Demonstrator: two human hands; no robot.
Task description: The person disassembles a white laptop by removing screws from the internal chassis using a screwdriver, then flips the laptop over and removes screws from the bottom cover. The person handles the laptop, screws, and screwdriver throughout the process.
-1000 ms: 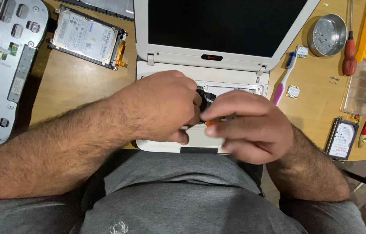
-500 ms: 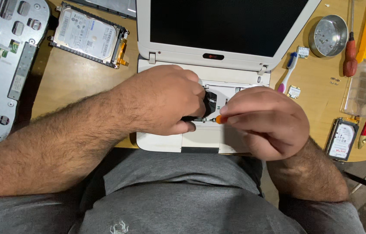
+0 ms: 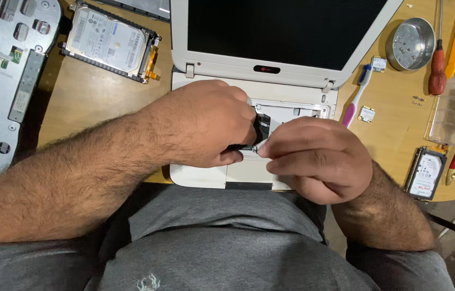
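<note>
Hands, left (image 3: pixel 206 124) and right (image 3: pixel 316 159), each grip a small dark part (image 3: pixel 245 147) lying left-to-right over the laptop (image 3: pixel 249 175).

Both hands hide the laptop (image 3: pixel 249 172) base's opening.

both forearms are bare from above the elbow down, thickly covered in dark hair that thins toward the wrists. the left hand (image 3: pixel 206 124) is broad, with a rounded back and short thick fingers; the right hand (image 3: pixel 316 159) looks much the same, its knuckles creased. neither wrist nor any finger in view carries a watch, band or ring. the nails that show are cut short. the person wears a plain grey t-shirt (image 3: pixel 227 226) of soft knit cloth, stretched smooth over the belly and wrinkling at the sides. low on the shirt front sits a small pale printed emblem (image 3: pixel 148 282), partly cut off by the bottom edge of the view.
</note>
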